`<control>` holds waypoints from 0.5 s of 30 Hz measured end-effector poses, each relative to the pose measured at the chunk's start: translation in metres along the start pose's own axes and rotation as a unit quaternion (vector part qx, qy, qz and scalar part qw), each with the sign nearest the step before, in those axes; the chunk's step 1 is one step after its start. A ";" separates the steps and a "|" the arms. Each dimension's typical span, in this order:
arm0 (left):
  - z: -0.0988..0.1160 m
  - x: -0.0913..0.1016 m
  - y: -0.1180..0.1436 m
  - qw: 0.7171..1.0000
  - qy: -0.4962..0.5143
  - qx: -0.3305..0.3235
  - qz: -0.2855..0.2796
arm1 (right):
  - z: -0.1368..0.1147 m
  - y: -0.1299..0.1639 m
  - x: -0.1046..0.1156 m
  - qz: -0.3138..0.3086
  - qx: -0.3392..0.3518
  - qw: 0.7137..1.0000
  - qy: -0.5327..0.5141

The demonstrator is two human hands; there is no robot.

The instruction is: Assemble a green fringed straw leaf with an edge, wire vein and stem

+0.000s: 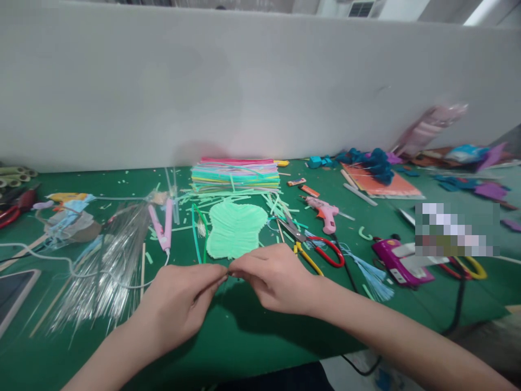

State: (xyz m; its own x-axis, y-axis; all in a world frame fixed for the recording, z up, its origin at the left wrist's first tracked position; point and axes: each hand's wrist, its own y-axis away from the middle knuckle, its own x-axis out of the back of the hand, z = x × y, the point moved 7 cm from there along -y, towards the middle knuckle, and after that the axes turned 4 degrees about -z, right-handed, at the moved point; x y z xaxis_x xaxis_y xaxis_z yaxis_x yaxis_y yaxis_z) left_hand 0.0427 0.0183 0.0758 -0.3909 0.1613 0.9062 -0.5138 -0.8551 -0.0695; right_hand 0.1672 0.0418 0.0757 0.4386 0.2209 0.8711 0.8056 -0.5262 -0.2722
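My left hand (183, 296) and my right hand (277, 279) meet fingertip to fingertip above the front part of the table. Both are closed in a pinch; whatever sits between the fingers is too small or hidden to make out. Just beyond them lies a mint-green fuzzy piece (238, 228) with wavy edges and ridges, flat on the table. Left of it stands a thin loop of green strips (196, 233). Behind it is a stack of coloured pipe cleaners (236, 176), with short mint-green cut pieces (279, 206) scattered around.
Red-handled scissors (328, 251), yellow-handled cutters (309, 259), and a pink glue gun (325, 213) lie right. A pink flat iron (165, 233), clear strands (109, 271) and a phone (16, 296) lie left. Farther right are a blue tassel (376, 279) and a magenta device (401, 263).
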 end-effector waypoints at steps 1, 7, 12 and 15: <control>0.000 -0.001 0.000 1.000 0.005 -0.003 -0.012 | 0.000 0.000 -0.001 -0.006 0.002 1.000 -0.002; 0.000 -0.003 0.002 0.997 0.032 -0.007 -0.069 | -0.004 0.003 -0.002 -0.013 0.001 1.000 -0.011; 0.001 -0.003 0.003 0.994 0.070 -0.005 -0.089 | -0.010 0.004 -0.003 -0.034 0.001 0.998 -0.049; 0.003 -0.005 0.005 0.989 0.076 -0.012 -0.124 | -0.013 0.004 -0.005 -0.049 0.006 0.996 -0.071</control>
State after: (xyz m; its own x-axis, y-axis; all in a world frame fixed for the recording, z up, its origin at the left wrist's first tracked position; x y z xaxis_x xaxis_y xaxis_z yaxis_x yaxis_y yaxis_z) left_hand 0.0439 0.0117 0.0719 -0.3610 0.4382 0.8232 -0.6257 -0.7683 0.1346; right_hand 0.1636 0.0278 0.0756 0.4081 0.3849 0.8278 0.8517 -0.4871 -0.1934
